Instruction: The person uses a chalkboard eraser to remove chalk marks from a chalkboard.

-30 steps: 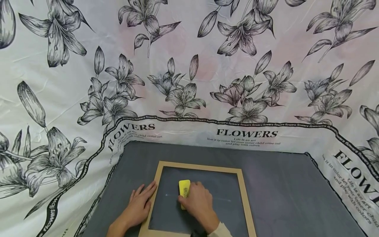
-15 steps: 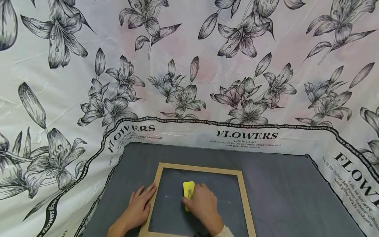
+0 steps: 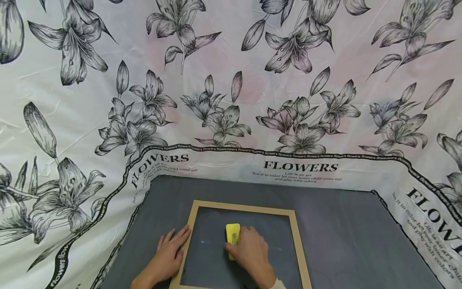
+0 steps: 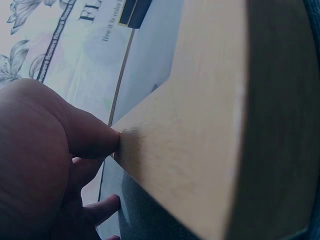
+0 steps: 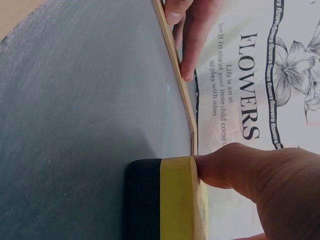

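Observation:
A small chalkboard (image 3: pixel 209 265) with a wooden frame (image 3: pixel 245 206) lies on the dark grey tabletop. My right hand (image 3: pixel 250 251) grips a yellow board eraser (image 3: pixel 232 233) over the middle of its dark surface. In the right wrist view, the black felt side of the eraser (image 5: pixel 142 200) faces the board, and my thumb presses its yellow back. Faint pale marks (image 3: pixel 278 249) show on the board at either side of the eraser. Along the left edge of the frame, my left hand (image 3: pixel 167 255) rests with extended fingers; its thumb (image 4: pixel 95 135) touches the wood in the left wrist view.
Bare grey tabletop (image 3: pixel 346 241) extends to the right of the chalkboard. A white cloth (image 3: pixel 231 108) printed with lilies and the word FLOWERS surrounds the table's back and sides.
My right hand has slid the eraser a little to the right across the board. The faint pale line looks fainter and more broken. My left hand stays at the frame's left edge.

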Demonstrator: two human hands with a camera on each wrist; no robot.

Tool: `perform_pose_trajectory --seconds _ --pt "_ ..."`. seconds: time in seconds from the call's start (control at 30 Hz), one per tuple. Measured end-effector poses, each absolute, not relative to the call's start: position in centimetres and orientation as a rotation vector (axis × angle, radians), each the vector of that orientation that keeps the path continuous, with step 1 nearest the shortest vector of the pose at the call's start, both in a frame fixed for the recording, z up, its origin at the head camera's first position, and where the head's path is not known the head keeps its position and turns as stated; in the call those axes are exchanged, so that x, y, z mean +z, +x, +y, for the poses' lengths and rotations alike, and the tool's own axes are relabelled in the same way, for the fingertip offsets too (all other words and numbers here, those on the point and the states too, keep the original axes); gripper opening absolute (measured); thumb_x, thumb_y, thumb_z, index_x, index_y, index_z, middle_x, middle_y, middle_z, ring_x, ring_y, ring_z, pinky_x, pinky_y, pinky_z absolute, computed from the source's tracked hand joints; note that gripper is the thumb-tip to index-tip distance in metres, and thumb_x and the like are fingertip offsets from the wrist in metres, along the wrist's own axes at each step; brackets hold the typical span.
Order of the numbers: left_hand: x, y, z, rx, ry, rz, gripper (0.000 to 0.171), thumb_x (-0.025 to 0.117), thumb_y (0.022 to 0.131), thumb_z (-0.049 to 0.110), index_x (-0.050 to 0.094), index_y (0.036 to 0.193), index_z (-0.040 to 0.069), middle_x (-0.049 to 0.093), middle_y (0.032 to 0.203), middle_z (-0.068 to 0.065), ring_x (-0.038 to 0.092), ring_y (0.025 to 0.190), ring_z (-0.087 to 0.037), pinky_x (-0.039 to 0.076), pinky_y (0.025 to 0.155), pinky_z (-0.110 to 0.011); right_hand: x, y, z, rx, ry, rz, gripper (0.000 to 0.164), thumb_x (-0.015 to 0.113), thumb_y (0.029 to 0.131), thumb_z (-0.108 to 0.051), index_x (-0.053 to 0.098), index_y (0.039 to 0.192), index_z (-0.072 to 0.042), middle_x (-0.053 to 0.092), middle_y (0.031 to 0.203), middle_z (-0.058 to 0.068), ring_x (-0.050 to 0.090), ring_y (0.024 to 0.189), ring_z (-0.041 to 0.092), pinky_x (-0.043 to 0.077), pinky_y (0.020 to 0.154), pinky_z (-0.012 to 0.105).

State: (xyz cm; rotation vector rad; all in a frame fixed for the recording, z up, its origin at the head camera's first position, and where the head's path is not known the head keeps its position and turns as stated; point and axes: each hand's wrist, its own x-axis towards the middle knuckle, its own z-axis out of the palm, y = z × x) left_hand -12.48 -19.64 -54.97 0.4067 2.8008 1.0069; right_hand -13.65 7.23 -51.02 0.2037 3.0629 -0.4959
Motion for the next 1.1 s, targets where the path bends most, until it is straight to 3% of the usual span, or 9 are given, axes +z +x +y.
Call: perform_pose_trajectory --seconds 1.1 --pt "-54.8 -12.3 -19.6 1.015 0.406 2.81 0.061 0.058 0.096 0.0 0.046 0.153 0.018 0.035 0.163 0.001 0.024 0.148 -0.049 0.007 0.108 -0.081 -50.9 -13.7 9.2 -0.482 0.276 3.045 0.07 0.08 0.067 -0.061 0.071 0.111 -0.008 0.061 0.087 0.004 0.055 0.072 0.023 0.052 0.064 0.046"
